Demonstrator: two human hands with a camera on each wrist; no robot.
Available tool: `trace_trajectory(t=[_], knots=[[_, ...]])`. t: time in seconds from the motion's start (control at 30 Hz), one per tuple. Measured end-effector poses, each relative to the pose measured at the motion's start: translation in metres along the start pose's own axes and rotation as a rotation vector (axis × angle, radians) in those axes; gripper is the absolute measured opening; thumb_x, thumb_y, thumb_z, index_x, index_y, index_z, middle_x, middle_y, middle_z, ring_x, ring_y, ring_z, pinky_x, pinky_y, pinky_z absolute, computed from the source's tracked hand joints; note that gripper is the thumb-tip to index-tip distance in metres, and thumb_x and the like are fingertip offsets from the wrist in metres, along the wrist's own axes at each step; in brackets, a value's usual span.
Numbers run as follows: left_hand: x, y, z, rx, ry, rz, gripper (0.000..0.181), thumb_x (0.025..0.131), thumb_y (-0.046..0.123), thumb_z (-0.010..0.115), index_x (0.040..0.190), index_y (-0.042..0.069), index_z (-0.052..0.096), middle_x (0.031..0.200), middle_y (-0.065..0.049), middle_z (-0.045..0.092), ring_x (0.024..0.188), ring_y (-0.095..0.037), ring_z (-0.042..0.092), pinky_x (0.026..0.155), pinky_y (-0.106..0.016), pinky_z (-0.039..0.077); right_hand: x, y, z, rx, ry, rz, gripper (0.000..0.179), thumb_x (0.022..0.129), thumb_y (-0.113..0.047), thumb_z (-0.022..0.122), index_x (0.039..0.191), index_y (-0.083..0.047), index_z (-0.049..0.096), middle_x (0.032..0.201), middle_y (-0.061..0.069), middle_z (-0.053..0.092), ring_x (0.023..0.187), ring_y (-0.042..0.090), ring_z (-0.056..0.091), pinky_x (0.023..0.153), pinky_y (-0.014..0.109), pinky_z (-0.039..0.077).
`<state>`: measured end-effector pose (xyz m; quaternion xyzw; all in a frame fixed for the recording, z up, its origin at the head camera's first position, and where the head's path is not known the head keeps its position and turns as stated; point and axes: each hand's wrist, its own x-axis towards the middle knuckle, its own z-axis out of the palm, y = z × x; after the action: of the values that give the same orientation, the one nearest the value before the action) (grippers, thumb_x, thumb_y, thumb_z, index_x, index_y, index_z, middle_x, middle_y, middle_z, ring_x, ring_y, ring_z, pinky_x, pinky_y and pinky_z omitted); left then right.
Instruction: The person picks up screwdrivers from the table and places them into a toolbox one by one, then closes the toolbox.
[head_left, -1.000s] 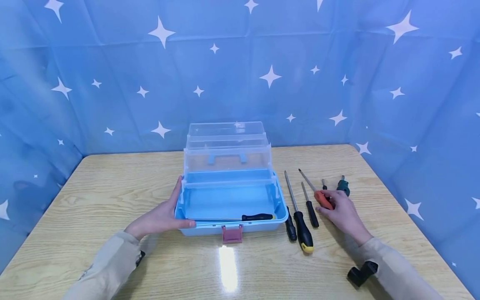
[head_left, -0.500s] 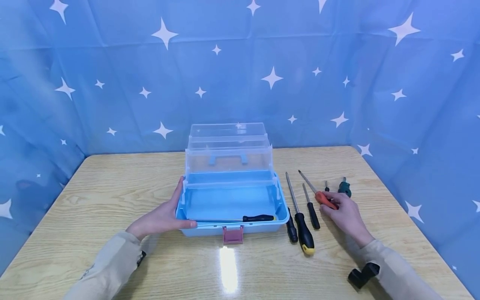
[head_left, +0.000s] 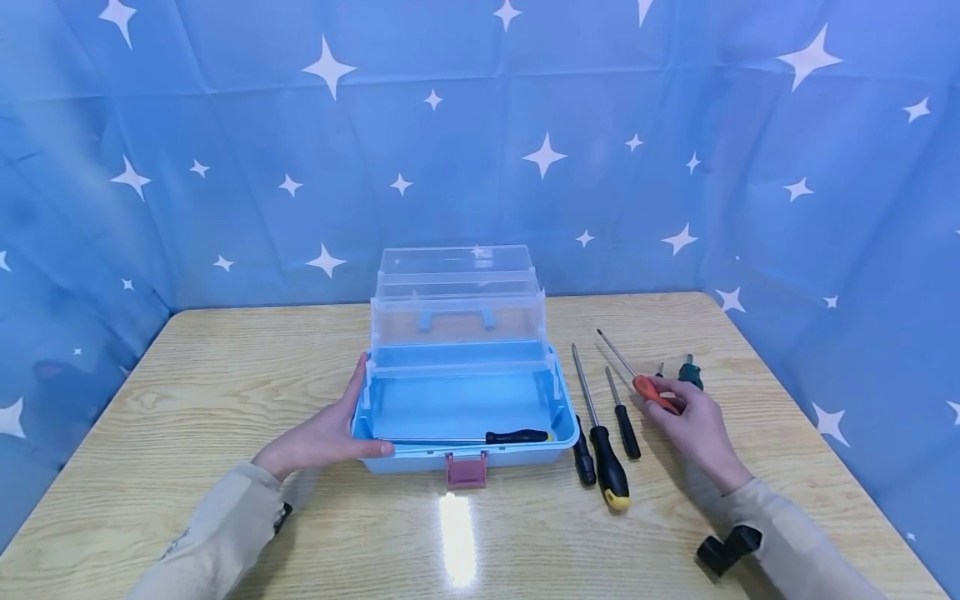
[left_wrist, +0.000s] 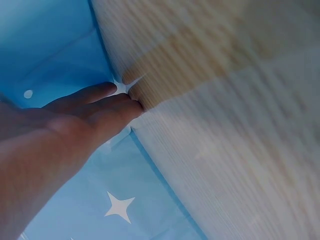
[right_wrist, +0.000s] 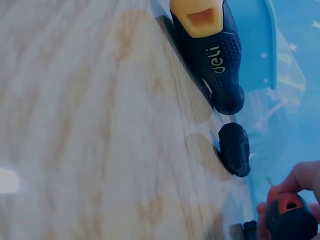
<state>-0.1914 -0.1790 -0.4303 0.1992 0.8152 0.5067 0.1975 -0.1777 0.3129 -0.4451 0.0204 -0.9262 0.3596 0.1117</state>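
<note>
My left hand [head_left: 322, 433] lies against the left side of a blue toolbox [head_left: 457, 458], its thumb at the front rim corner and its fingers stretched along the side wall. In the left wrist view the left hand's fingers [left_wrist: 115, 117] look straight. Inside the toolbox, a black-handled screwdriver [head_left: 517, 436] lies along the front wall. My right hand [head_left: 693, 425] pinches a screwdriver with a red and black handle [head_left: 647, 388] between thumb and fingers. Its shaft points away and to the left. The right wrist view shows the thumb on the handle [right_wrist: 290, 215].
The toolbox's clear tiered lid [head_left: 457, 292] stands raised at the back. Right of the box lie a large yellow-and-black screwdriver [head_left: 609, 467] and two black-handled screwdrivers [head_left: 626, 432]. Beyond the right hand are a green stubby screwdriver [head_left: 690, 375] and another small one, partly hidden.
The right hand takes the red-handled screwdriver and raises it slightly, moving it a little right and away. The left hand stays in place at the toolbox.
</note>
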Motion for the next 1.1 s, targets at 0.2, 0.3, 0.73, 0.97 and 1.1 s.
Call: trace_trajectory(t=[0.2, 0.3, 0.73, 0.97, 1.1], knots=[[0.000, 0.000, 0.000, -0.002, -0.001, 0.002, 0.125, 0.080, 0.031, 0.079, 0.150, 0.023, -0.024, 0.158, -0.022, -0.003, 0.137, -0.048, 0.020, 0.103, -0.062, 0.030, 0.000, -0.002, -0.001, 0.010, 0.005, -0.025, 0.037, 0.088, -0.005, 0.067, 0.121, 0.009, 0.060, 0.113, 0.028, 0.055, 0.088, 0.029, 0.062, 0.063, 0.016, 0.044], [0.000, 0.000, 0.000, -0.009, -0.002, 0.007, 0.124, 0.080, 0.031, 0.079, 0.150, 0.024, -0.024, 0.158, -0.022, -0.003, 0.137, -0.048, 0.021, 0.103, -0.061, 0.030, 0.002, -0.004, -0.001, 0.015, 0.012, -0.027, 0.036, 0.088, -0.004, 0.066, 0.121, 0.009, 0.060, 0.114, 0.027, 0.055, 0.087, 0.026, 0.060, 0.064, 0.015, 0.043], [-0.001, 0.001, 0.000, -0.012, -0.003, 0.005, 0.125, 0.080, 0.032, 0.079, 0.150, 0.023, -0.024, 0.158, -0.022, -0.004, 0.137, -0.049, 0.020, 0.102, -0.062, 0.031, 0.002, -0.012, -0.003, 0.066, 0.003, -0.041, 0.035, 0.090, -0.005, 0.065, 0.123, 0.004, 0.060, 0.116, 0.023, 0.056, 0.079, -0.001, 0.056, 0.056, 0.020, 0.046], [-0.001, 0.001, 0.000, -0.018, -0.007, -0.002, 0.125, 0.080, 0.031, 0.079, 0.150, 0.024, -0.024, 0.157, -0.022, -0.003, 0.137, -0.049, 0.022, 0.101, -0.062, 0.032, 0.000, -0.017, -0.003, 0.075, 0.002, -0.066, 0.035, 0.089, -0.003, 0.064, 0.124, 0.004, 0.060, 0.101, 0.021, 0.062, 0.063, 0.009, 0.052, 0.046, 0.025, 0.041], [-0.001, 0.001, 0.000, -0.012, -0.004, -0.008, 0.125, 0.080, 0.032, 0.079, 0.150, 0.023, -0.024, 0.158, -0.022, -0.004, 0.137, -0.049, 0.021, 0.102, -0.062, 0.031, 0.000, -0.018, -0.003, 0.084, -0.001, -0.082, 0.035, 0.089, -0.003, 0.064, 0.124, 0.003, 0.060, 0.092, 0.018, 0.066, 0.058, 0.010, 0.051, 0.044, 0.025, 0.040]])
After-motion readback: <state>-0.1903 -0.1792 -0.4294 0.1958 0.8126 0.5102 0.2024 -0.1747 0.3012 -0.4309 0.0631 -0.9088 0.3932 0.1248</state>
